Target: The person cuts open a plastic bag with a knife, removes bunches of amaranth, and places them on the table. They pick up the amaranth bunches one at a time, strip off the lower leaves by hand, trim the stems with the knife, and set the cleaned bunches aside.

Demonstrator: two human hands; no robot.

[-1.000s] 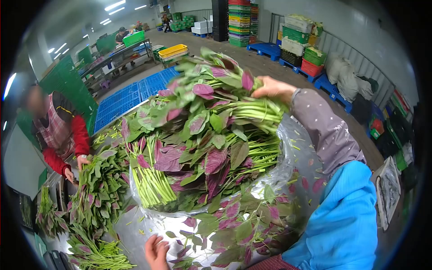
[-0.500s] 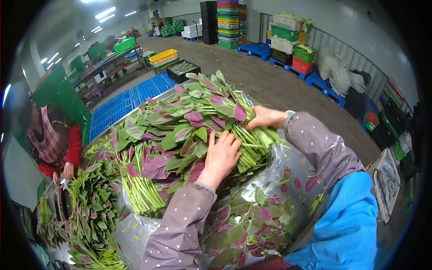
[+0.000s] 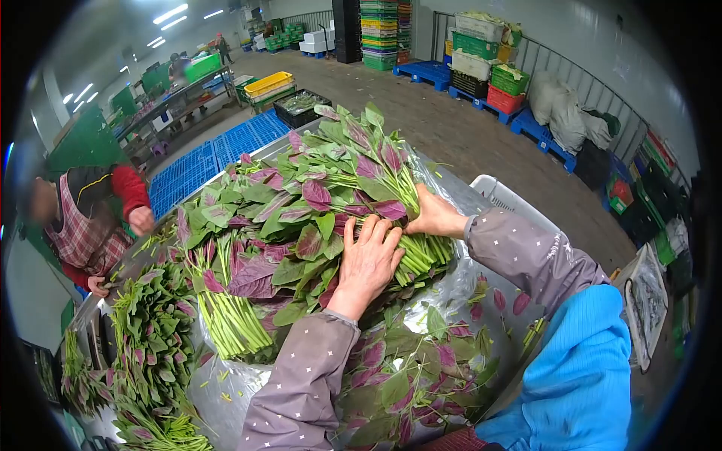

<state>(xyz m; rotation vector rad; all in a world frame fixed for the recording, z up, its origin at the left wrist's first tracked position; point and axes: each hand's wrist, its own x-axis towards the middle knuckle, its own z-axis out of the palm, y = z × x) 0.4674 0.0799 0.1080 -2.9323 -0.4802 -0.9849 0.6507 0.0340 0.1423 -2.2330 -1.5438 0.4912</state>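
Note:
A large heap of red amaranth (image 3: 289,199), with green and purple leaves and pale green stems, lies on the metal table. My right hand (image 3: 440,214) is closed around a bunch of amaranth stems (image 3: 402,184) at the heap's right side, its thumb in front and its other fingers partly hidden. My left hand (image 3: 368,259) rests on the leaves and stems just left of it, fingers slightly spread. Nearer me, loose leaves (image 3: 414,368) are scattered. Another bunch of amaranth (image 3: 233,327) lies left of my left forearm, its cut stems toward me.
A co-worker in a checked apron (image 3: 86,233) stands at the table's left edge, near more amaranth (image 3: 154,323). Beyond the table are a blue pallet (image 3: 218,154) and a black crate (image 3: 301,109). A white basket (image 3: 511,199) stands past its right edge.
My right hand has shifted slightly down and left along the bunch, while my left hand stays nearly in place. The co-worker's hands have moved apart. A white basket has come into view.

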